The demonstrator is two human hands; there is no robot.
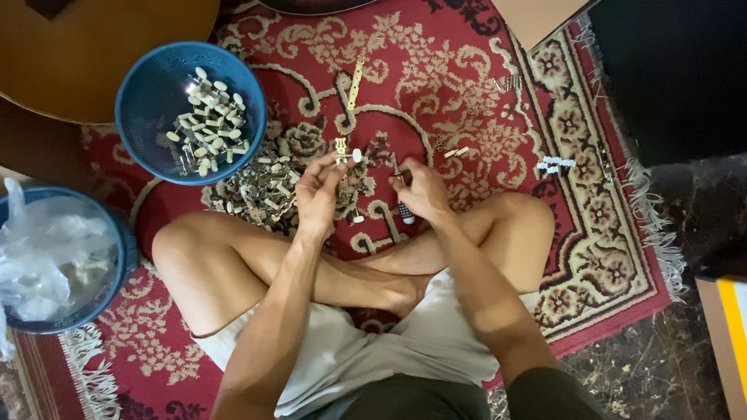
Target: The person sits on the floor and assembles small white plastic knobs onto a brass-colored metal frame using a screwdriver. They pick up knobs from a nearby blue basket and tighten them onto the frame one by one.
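From where I watch, I start closest in: crossed bare legs on the red patterned rug (467,101), and above the knees my two hands meet. My left hand (317,193) is closed around a small brass tuner strip (341,149), its cream knob (356,155) sticking out to the right just past my fingertips. My right hand (420,189) is wrapped around a small screwdriver (405,208), ribbed handle poking out below the fist, tip aimed toward the strip; whether the tip touches it I cannot tell.

To do this well, I judge I should keep the strip pinched firm and steady, bring the tip in square to the screw, and turn gently, since these parts look light and likely to slip.

Just beyond my left hand lies a heap of loose tuner parts (261,187) on the rug. Further left, the blue basket (140,101) holds more cream-knobbed pieces. A bare brass plate (355,82) lies farther up the rug, and a few white knobs (555,163) sit well off to the right.
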